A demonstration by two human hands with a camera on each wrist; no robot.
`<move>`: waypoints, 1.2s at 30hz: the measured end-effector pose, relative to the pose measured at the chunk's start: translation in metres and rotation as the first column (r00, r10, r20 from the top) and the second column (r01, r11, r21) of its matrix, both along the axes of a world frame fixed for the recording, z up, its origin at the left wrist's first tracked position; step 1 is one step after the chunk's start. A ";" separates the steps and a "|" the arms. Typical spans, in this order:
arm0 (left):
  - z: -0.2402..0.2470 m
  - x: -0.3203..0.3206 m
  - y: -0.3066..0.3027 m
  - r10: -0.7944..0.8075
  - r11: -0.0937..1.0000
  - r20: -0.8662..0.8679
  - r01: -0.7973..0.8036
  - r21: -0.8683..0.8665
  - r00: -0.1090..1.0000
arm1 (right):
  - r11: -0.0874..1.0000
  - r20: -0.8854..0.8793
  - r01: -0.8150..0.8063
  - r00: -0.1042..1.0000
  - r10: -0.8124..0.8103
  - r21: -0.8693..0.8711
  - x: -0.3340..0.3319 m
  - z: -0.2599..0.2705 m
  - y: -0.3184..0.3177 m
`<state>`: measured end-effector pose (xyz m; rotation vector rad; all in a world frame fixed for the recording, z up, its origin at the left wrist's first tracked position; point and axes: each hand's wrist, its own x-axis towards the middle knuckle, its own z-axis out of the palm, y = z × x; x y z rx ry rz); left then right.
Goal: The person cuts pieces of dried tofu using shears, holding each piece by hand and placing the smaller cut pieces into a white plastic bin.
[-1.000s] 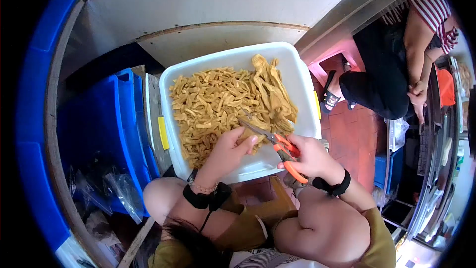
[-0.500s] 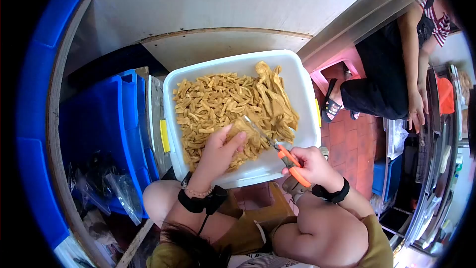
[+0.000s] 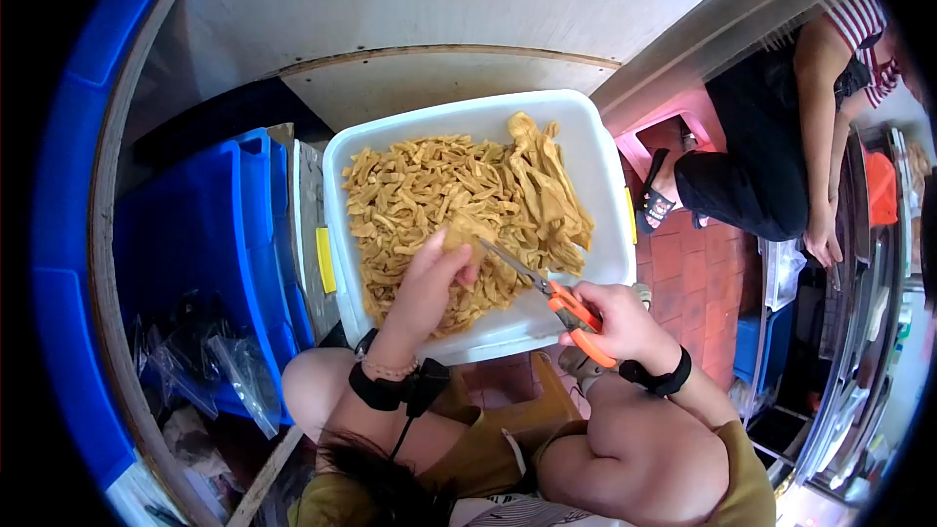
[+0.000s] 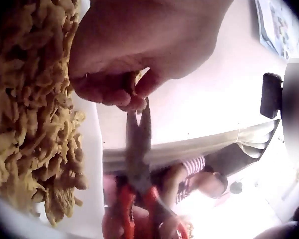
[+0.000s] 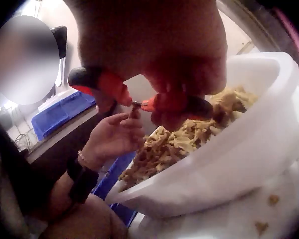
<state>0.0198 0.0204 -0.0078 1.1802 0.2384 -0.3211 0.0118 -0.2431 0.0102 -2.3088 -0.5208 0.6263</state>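
A white tub (image 3: 610, 273) holds many small tan strips (image 3: 410, 190), with longer uncut tan pieces (image 3: 551, 200) at its right side. Over the strips, the left hand (image 3: 427, 283) pinches a tan piece (image 3: 468, 234) between thumb and fingers. Orange-handled scissors (image 3: 578, 320) are gripped in the right hand (image 3: 620, 324), their tips at the edge of that piece. In the left wrist view the scissor blades (image 4: 138, 144) stand slightly apart just below the left fingertips (image 4: 134, 102). The right wrist view shows the right hand (image 5: 159, 55) curled round the handles.
Blue crates (image 3: 210, 234) stand left of the tub, with clear plastic bags (image 3: 244, 381) in front. A seated person in black trousers (image 3: 747, 156) is at the right, by a pink stool (image 3: 634, 151) and a shelf rack (image 3: 849, 332). A pale wall (image 3: 410, 0) rises behind.
The left hand has lifted slightly with the tan piece, which now shows above its fingers. The scissors have shifted a little right and down since the first frame. The seated person's arms have moved.
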 end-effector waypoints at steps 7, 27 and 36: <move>-0.017 -0.006 -0.006 -0.351 0.924 0.025 0.342 0.174 0.936 | 0.997 0.026 -0.038 0.999 0.039 -0.061 0.001 -0.002 0.003; -0.013 -0.001 0.004 -0.251 0.954 0.068 0.235 0.185 0.966 | 0.999 -0.005 0.024 1.000 -0.024 -0.041 0.005 0.012 0.009; -0.008 -0.003 0.005 -0.537 0.776 -0.054 0.518 0.359 0.842 | 1.000 -0.032 -0.004 0.999 0.005 0.002 0.005 0.011 0.010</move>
